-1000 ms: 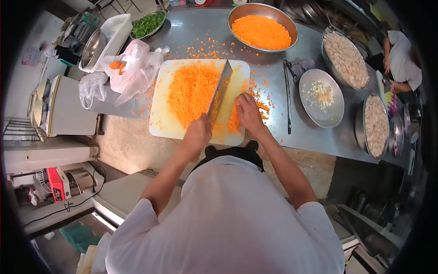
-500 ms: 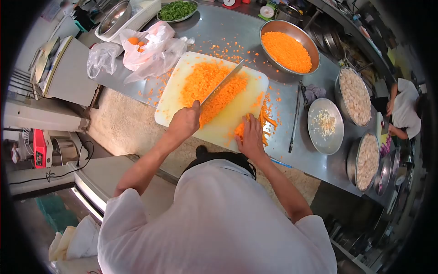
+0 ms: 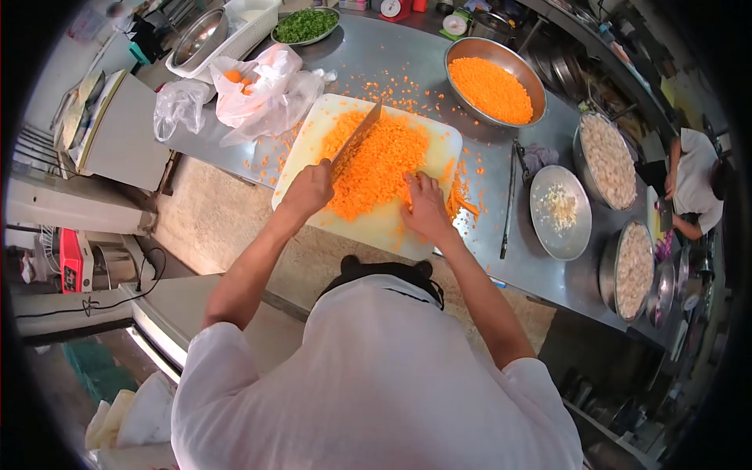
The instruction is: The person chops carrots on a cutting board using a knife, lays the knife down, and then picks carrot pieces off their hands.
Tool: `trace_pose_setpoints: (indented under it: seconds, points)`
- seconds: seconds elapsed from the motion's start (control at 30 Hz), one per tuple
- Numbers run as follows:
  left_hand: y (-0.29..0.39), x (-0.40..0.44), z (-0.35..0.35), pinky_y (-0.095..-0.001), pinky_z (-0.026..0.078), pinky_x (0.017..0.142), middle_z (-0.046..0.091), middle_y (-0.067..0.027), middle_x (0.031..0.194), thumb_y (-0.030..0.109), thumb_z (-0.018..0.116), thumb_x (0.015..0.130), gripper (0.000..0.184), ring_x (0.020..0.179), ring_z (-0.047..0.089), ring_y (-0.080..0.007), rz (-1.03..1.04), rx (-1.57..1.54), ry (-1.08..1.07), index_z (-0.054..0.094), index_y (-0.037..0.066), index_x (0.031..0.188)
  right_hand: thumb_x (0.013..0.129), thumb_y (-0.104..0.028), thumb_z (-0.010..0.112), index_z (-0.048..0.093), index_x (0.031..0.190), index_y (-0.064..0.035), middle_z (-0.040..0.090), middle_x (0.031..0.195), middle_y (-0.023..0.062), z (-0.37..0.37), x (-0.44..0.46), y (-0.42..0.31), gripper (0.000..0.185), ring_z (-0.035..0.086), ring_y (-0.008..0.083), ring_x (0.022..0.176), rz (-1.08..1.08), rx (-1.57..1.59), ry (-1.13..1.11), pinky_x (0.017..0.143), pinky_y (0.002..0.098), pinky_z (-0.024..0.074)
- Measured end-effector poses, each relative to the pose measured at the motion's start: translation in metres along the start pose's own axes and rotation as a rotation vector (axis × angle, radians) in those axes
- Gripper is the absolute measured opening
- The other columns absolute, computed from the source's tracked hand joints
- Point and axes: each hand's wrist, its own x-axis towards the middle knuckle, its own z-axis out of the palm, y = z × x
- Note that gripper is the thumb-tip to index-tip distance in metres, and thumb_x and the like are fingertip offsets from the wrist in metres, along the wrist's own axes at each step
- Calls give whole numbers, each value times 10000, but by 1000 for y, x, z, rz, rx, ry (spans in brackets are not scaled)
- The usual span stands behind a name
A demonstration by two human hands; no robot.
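Note:
My left hand is closed around the handle of a large kitchen knife. Its blade points away from me and rests at the left side of a heap of finely chopped carrot. The heap lies on a white cutting board. At the heap's right edge, the fingers of my right hand touch the chopped bits, bent but apart, with no piece plainly held. Longer carrot strips lie just off the board's right side.
A steel bowl of chopped carrot stands behind the board. Plastic bags sit at back left, near a bowl of greens. To the right are a rod, a shallow bowl and pale-filled bowls. A co-worker stands far right.
The knife has moved left, and the carrot rows have become one broad heap. My right hand has shifted up to the heap's edge, away from the carrot piece beside it earlier.

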Motion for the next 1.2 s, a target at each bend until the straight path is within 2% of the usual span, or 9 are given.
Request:
trace_pose_setpoints:
  seconds: [0.07, 0.3, 0.4, 0.47, 0.57, 0.77, 0.97, 1.07, 1.2]
  points:
    - [29, -7, -20, -497, 436, 511, 535, -277, 603, 18, 466, 803, 99, 579, 556, -430, -12, -14, -28, 460, -65, 857, 719, -160, 645, 366, 1299, 42, 431, 1246, 241, -18, -3, -2, 674, 399, 379, 1163, 44, 149, -172, 999, 448, 339]
    - [60, -23, 32, -498, 408, 489, 512, -279, 583, -1, 464, 780, 109, 565, 546, -431, 73, -180, -44, 456, -73, 860, 740, -158, 632, 395, 1299, 26, 438, 1281, 251, 0, -18, 10, 634, 406, 369, 1207, 31, 237, -42, 1037, 412, 327]
    - [68, -21, 27, -510, 415, 493, 524, -275, 587, 1, 462, 770, 154, 566, 550, -441, 108, -205, -41, 445, -84, 897, 788, -112, 591, 498, 1169, 33, 505, 1203, 210, 3, -21, 16, 418, 471, 368, 1129, 10, 286, 150, 971, 410, 386]
    - [84, -18, 6, -516, 436, 512, 542, -285, 604, -6, 455, 756, 160, 574, 562, -449, -54, -116, -197, 450, -83, 897, 838, -81, 534, 543, 1009, 36, 550, 1091, 169, -2, -14, 15, 208, 512, 365, 1031, 85, 401, 209, 881, 421, 425]
    - [86, -19, 33, -522, 425, 552, 543, -294, 637, 42, 455, 841, 141, 628, 564, -442, -85, -103, -239, 455, -65, 933, 817, -59, 538, 535, 935, 2, 536, 991, 154, 17, -10, 14, 133, 505, 362, 936, 74, 331, 315, 793, 452, 426]
    - [102, -11, 4, -521, 427, 580, 555, -298, 673, 17, 450, 821, 133, 657, 570, -448, -31, -120, -305, 462, -53, 934, 760, -49, 552, 519, 883, -32, 503, 948, 138, 24, -7, 3, 129, 490, 326, 908, 88, -14, 291, 783, 423, 419]
    - [87, -7, 58, -518, 428, 615, 561, -300, 697, 35, 458, 829, 136, 685, 577, -447, 6, -126, -251, 467, -54, 932, 757, -63, 552, 518, 864, -36, 494, 913, 129, 20, -7, 1, 115, 487, 317, 901, 72, 14, 282, 780, 417, 415]
    - [114, -5, 9, -511, 466, 610, 562, -313, 657, -16, 458, 760, 204, 668, 590, -457, -62, -96, -342, 469, -91, 950, 756, -61, 550, 520, 862, -37, 498, 911, 130, 23, -6, 5, 113, 488, 318, 905, 87, 4, 251, 776, 414, 414]
    - [107, -14, 31, -510, 466, 622, 565, -319, 677, -6, 449, 782, 206, 689, 594, -456, -94, -110, -366, 465, -96, 967, 754, -56, 549, 520, 866, -43, 499, 915, 127, 22, -7, 2, 117, 488, 318, 905, 107, 21, 272, 777, 410, 414]
